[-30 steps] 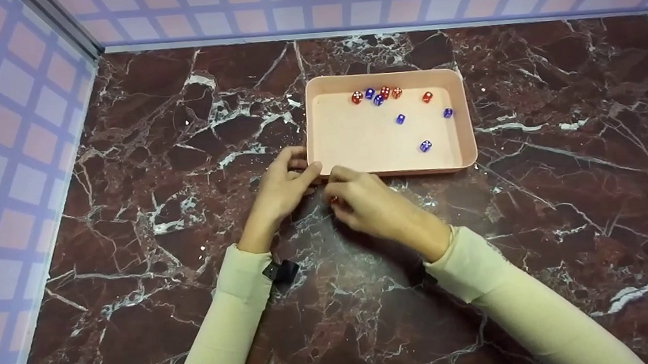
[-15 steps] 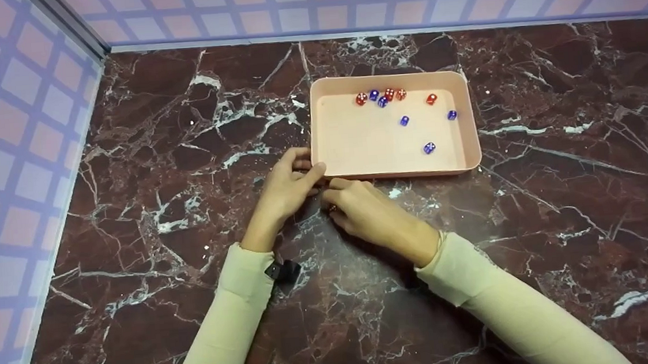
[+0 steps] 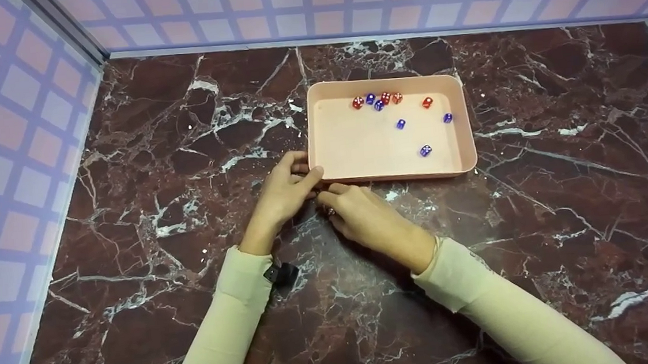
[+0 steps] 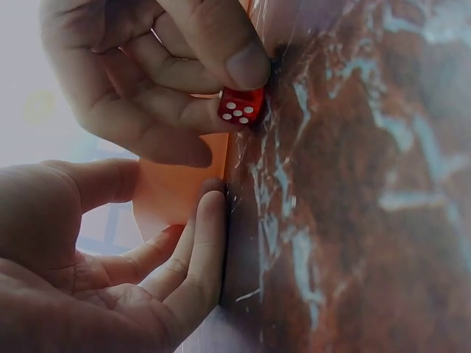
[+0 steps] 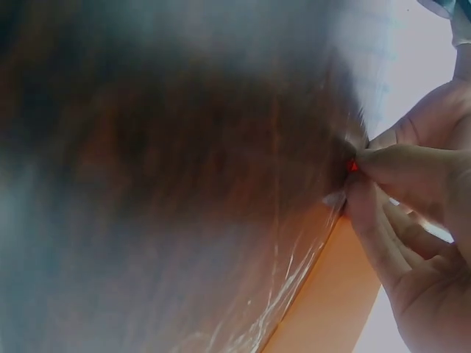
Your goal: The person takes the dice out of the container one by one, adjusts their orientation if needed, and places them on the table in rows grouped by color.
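Observation:
A peach rectangular tray holds several small red and blue dice. My left hand is at its near left corner, the thumb by the rim and the other fingers along the outside wall. Those fingers look fairly straight in the left wrist view, close to the tabletop. Just outside the tray's front wall, my right hand pinches a red die with white pips between thumb and finger, low by the table. Only a red speck of that die shows in the right wrist view.
Inside the tray, a red die sits in a cluster near the back wall, and a blue die lies nearer the front right. Dark red marbled tabletop surrounds the tray. Checked panels stand behind and to the left.
My right hand has drawn slightly back and left from the tray's front wall, still pinching the red die. My left hand stays at the corner, and the dice in the tray keep their places.

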{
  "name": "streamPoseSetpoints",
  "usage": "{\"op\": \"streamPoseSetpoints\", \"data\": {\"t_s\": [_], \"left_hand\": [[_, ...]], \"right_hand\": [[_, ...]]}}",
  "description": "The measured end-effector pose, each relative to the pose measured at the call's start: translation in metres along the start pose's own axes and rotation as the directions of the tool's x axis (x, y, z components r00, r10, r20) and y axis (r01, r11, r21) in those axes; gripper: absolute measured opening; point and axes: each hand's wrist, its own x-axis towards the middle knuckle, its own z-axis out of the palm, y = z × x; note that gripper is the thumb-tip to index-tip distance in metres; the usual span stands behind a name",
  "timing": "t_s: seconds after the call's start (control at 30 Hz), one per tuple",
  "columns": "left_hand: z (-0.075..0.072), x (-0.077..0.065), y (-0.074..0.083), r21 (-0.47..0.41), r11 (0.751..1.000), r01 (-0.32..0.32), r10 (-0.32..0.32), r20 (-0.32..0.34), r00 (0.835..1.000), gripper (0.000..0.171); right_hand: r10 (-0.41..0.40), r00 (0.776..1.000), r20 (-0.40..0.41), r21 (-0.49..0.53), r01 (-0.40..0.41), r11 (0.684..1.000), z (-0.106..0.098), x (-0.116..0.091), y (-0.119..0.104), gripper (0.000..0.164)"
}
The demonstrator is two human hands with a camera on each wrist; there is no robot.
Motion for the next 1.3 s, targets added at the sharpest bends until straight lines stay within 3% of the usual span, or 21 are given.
{"op": "streamPoseSetpoints", "data": {"t_s": [0.33,0.67,0.8,1.03,1.3], "left_hand": [[0.001,0.000,-0.001,0.054,0.999,0.003,-0.003,-0.001,1.000,0.044],[-0.001,-0.002,-0.001,0.024,1.000,0.002,-0.002,0.003,1.000,0.044],[0.001,0.002,0.001,0.035,0.999,-0.001,0.001,0.008,1.000,0.046],[0.000,0.001,0.001,0.054,0.998,0.014,-0.014,-0.004,1.000,0.044],[0.000,0.000,0.003,0.104,0.994,0.018,-0.019,0.014,1.000,0.046]], "right_hand": [[0.011,1.000,0.010,0.005,-0.011,1.000,-0.001,-0.001,-0.001,0.026],[0.054,0.998,0.025,0.001,-0.054,0.999,-0.002,-0.001,-0.004,0.030],[0.089,0.995,0.052,-0.003,-0.089,0.996,-0.011,-0.004,-0.004,0.030],[0.161,0.972,0.174,0.021,-0.167,0.986,-0.030,-0.011,-0.003,0.034],[0.189,0.967,0.171,0.113,-0.210,0.971,-0.051,-0.019,0.007,0.044]]}}
